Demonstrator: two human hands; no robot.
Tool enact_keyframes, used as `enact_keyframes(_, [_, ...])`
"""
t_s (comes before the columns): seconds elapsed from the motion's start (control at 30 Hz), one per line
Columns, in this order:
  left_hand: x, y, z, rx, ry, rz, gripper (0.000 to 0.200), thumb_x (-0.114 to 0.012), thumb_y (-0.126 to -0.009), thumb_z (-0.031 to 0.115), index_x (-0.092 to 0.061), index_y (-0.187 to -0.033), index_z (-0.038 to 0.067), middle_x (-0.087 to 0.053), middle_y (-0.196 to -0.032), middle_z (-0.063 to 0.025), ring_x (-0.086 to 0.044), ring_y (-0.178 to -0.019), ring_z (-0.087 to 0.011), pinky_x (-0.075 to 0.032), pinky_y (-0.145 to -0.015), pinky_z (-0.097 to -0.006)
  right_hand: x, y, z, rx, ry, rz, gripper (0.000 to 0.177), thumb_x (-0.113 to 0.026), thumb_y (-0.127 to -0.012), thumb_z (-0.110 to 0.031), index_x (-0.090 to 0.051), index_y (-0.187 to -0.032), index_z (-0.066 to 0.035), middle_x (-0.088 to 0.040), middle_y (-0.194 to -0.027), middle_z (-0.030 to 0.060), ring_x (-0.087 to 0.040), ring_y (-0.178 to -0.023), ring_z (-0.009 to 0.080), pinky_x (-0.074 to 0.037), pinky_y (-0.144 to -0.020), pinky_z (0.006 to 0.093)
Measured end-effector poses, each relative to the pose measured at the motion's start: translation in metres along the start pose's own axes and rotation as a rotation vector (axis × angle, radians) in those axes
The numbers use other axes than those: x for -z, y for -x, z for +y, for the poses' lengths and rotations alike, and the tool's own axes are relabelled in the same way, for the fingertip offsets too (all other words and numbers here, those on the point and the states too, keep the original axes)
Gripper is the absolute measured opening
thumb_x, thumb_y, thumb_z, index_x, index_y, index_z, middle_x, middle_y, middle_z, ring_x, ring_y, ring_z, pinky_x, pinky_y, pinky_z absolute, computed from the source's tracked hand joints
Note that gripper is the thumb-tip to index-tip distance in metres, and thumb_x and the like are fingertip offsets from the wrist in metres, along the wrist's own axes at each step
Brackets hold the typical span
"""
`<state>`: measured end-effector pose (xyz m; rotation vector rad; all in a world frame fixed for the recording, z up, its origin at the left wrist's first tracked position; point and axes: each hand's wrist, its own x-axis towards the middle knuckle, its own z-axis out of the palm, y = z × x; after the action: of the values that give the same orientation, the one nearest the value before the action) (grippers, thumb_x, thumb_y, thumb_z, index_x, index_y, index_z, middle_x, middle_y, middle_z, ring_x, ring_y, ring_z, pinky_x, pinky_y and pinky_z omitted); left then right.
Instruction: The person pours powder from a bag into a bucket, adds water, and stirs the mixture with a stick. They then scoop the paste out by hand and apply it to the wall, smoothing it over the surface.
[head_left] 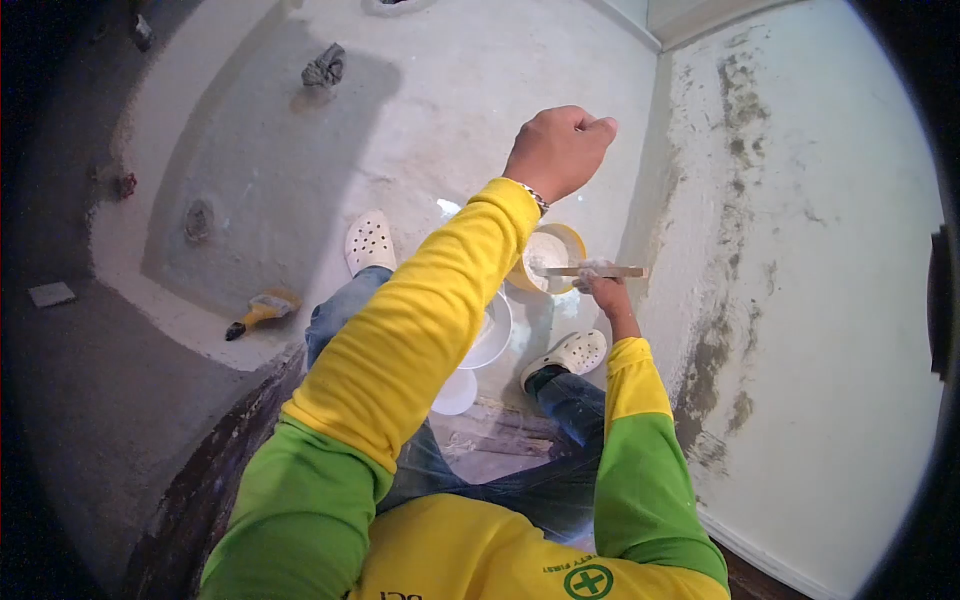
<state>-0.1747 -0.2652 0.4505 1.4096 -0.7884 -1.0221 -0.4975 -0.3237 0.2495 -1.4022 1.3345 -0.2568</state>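
Note:
My left hand [562,150] is raised in front of me, closed in a fist, with a bracelet at the wrist; nothing shows sticking out of it. Below it stands a yellow-rimmed bucket [574,238] holding a white, paste-like material [543,250]. My right hand [606,290], with white smears on its fingers, grips a flat wooden stick [628,271]. The stick lies across the right side of the bucket, its left end over the white material. Part of the right fingers is hidden behind the stick.
A white tub [492,340] and a white round lid-like piece [456,393] sit between my legs, partly behind my left arm. A yellow-handled brush [265,310] lies at left. A crumpled grey lump [324,66] is farther off. A patchy wall [830,250] rises at right.

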Motion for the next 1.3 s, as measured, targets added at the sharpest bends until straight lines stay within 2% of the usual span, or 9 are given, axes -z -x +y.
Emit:
enact_keyframes(0.13, [-0.002, -0.002, 0.001, 0.009, 0.0, -0.011, 0.039, -0.057, -0.083, 0.04, -0.068, -0.086, 0.003, -0.067, -0.084, -0.0154, -0.062, -0.08, -0.0321, -0.049, -0.077, -0.0373, -0.01, -0.016, 0.029, 0.547, 0.093, 0.128, 0.021, -0.06, -0.085, -0.015, -0.063, -0.099, -0.001, -0.063, -0.087, 0.0083, -0.061, -0.073, 0.0159, -0.052, -0.065, 0.0294])
enact_keyframes(0.27, [-0.003, 0.0, 0.0, 0.002, -0.016, 0.001, 0.039, -0.057, -0.083, 0.04, -0.068, -0.085, 0.003, -0.067, -0.083, -0.0152, -0.062, -0.08, -0.0316, -0.049, -0.077, -0.037, -0.01, 0.013, -0.01, 0.067, 0.011, -0.04, 0.019, -0.061, -0.084, -0.014, -0.062, -0.096, 0.001, -0.063, -0.084, 0.0076, -0.059, -0.07, 0.0144, -0.051, -0.064, 0.0284])
enact_keyframes(0.47, [-0.001, -0.001, 0.0, 0.001, 0.004, -0.001, 0.039, -0.057, -0.083, 0.04, -0.068, -0.085, 0.003, -0.067, -0.082, -0.0151, -0.062, -0.079, -0.031, -0.049, -0.076, -0.0369, -0.006, -0.008, 0.017, 0.412, 0.102, 0.047, 0.021, -0.057, -0.088, -0.013, -0.059, -0.103, 0.0, -0.063, -0.082, 0.0083, -0.065, -0.074, 0.0171, -0.054, -0.066, 0.029])
enact_keyframes(0.63, [-0.001, -0.001, 0.0, 0.008, 0.004, 0.001, 0.039, -0.057, -0.083, 0.04, -0.067, -0.085, 0.003, -0.067, -0.082, -0.0153, -0.062, -0.079, -0.0311, -0.049, -0.076, -0.0372, 0.011, -0.004, 0.012, 0.072, 0.042, 0.073, 0.018, -0.063, -0.084, -0.014, -0.064, -0.096, -0.001, -0.063, -0.083, 0.0064, -0.06, -0.07, 0.0133, -0.052, -0.064, 0.0283])
enact_keyframes(0.77, [-0.002, 0.0, 0.002, 0.011, -0.012, -0.01, 0.039, -0.057, -0.083, 0.04, -0.067, -0.086, 0.003, -0.067, -0.082, -0.0156, -0.062, -0.079, -0.0314, -0.049, -0.076, -0.0373, -0.004, 0.0, 0.019, 0.344, -0.074, 0.03, 0.016, -0.061, -0.084, -0.012, -0.063, -0.096, -0.001, -0.063, -0.082, 0.0057, -0.061, -0.069, 0.0146, -0.052, -0.06, 0.0286])
enact_keyframes(0.9, [-0.002, -0.001, -0.004, -0.008, 0.004, -0.006, 0.039, -0.057, -0.083, 0.04, -0.067, -0.084, 0.003, -0.067, -0.083, -0.0161, -0.062, -0.08, -0.0316, -0.049, -0.076, -0.0375, 0.016, 0.001, 0.006, 0.014, 0.056, 0.042, 0.02, -0.058, -0.088, -0.015, -0.062, -0.103, -0.001, -0.063, -0.09, 0.0089, -0.065, -0.079, 0.0177, -0.055, -0.068, 0.0312])
enact_keyframes(1.03, [-0.004, -0.002, 0.0, 0.005, 0.0, 0.007, 0.039, -0.057, -0.082, 0.04, -0.067, -0.084, 0.003, -0.067, -0.084, -0.016, -0.063, -0.081, -0.032, -0.049, -0.078, -0.0375, 0.01, -0.009, 0.025, 0.368, 0.072, 0.034, 0.022, -0.06, -0.087, -0.014, -0.061, -0.102, 0.001, -0.065, -0.088, 0.0099, -0.066, -0.073, 0.0196, -0.056, -0.066, 0.0308])
enact_keyframes(1.17, [-0.004, 0.001, 0.001, 0.003, 0.002, -0.005, 0.039, -0.057, -0.082, 0.04, -0.067, -0.085, 0.003, -0.067, -0.084, -0.0158, -0.063, -0.082, -0.0321, -0.049, -0.079, -0.0374, 0.007, 0.002, 0.004, 0.05, 0.004, 0.097, 0.016, -0.063, -0.084, -0.013, -0.061, -0.096, -0.001, -0.062, -0.083, 0.0062, -0.061, -0.067, 0.0144, -0.053, -0.062, 0.0275])
enact_keyframes(1.3, [-0.005, -0.001, 0.001, -0.007, 0.007, 0.015, 0.038, -0.058, -0.082, 0.04, -0.067, -0.085, 0.003, -0.067, -0.083, -0.0158, -0.063, -0.082, -0.0317, -0.049, -0.079, -0.0373, -0.004, -0.003, 0.025, 0.419, 0.035, 0.094, 0.015, -0.06, -0.085, -0.011, -0.062, -0.097, -0.002, -0.062, -0.08, 0.0046, -0.062, -0.068, 0.0144, -0.053, -0.06, 0.0276])
